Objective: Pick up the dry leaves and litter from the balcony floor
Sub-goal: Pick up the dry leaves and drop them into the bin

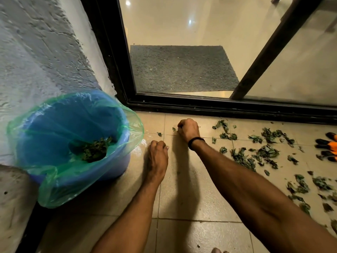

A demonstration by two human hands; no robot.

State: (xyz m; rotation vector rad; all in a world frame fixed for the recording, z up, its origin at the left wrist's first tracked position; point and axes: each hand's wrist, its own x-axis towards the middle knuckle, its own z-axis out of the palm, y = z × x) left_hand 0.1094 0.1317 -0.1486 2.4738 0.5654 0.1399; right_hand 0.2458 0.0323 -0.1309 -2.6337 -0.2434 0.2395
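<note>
Leaves point(268, 152) lie scattered across the floor point(191, 232) tiles on my right, with some in the lined blue bin point(54, 128) at left. My left hand point(157, 154), by the bin, and right hand point(188, 131), beside a small leaf scrap point(174, 129), both have fingers curled at the floor; I cannot tell if either holds anything.

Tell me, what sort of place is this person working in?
Most likely a home balcony just outside a sliding glass door: tiled floor, a doormat behind the glass, scattered dry leaves and a lined blue bin.
</note>
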